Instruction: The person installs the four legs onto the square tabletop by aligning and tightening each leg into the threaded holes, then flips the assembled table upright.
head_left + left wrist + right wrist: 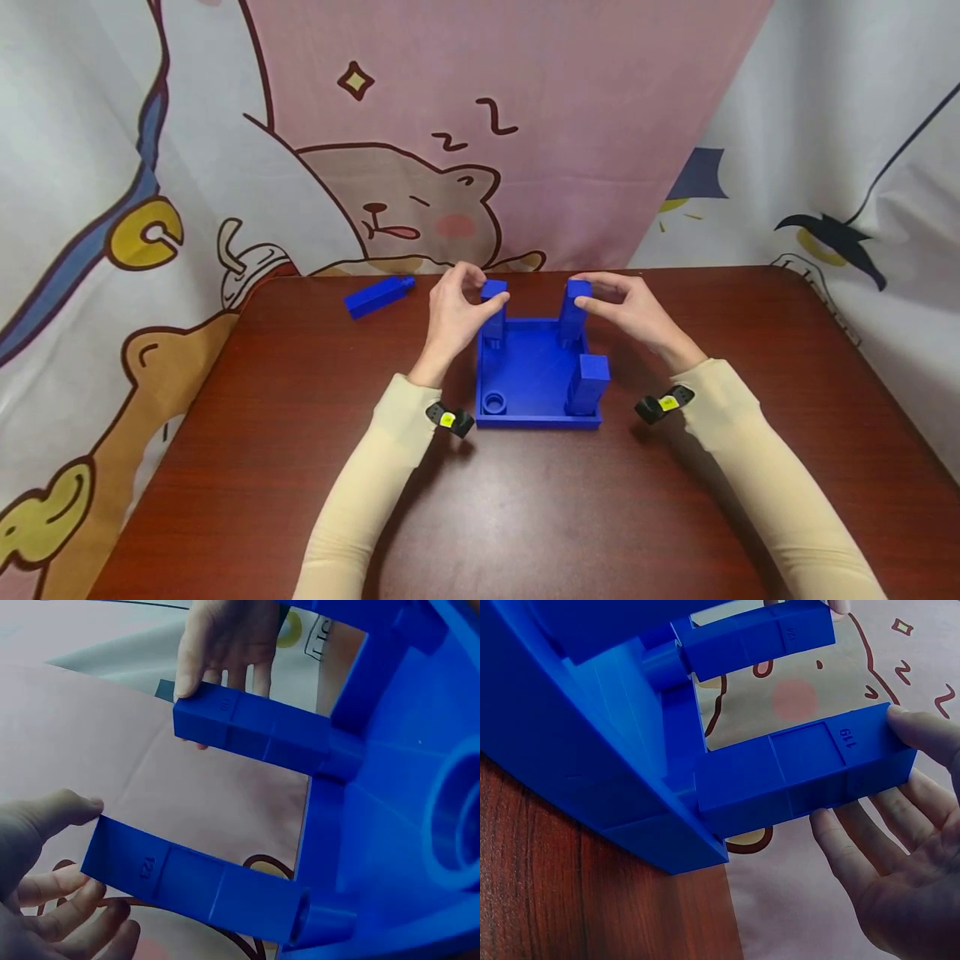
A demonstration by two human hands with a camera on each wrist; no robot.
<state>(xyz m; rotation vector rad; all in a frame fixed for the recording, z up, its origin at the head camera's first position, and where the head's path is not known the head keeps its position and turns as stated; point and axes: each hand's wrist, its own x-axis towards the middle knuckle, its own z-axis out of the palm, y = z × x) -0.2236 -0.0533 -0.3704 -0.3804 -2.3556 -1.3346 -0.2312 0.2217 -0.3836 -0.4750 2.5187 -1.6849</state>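
A shallow blue square tray (532, 422) lies on the table, with round sockets at its corners. My left hand (459, 304) pinches the upper end of the far-left blue square post (493, 312), thumb on one side and fingers on the other. At the far-right corner my right hand (633, 312) holds the top of another blue post (810, 769) between thumb and fingers. Both posts stand upright at their sockets. A third blue post (588, 385) stands untouched at the near-right corner. The near-left socket (494, 403) shows as a bare ring.
A loose blue post (378, 297) with a narrow peg end lies on the brown table (300, 417), left of the tray near the back edge. A printed cartoon curtain (570, 125) hangs behind the table.
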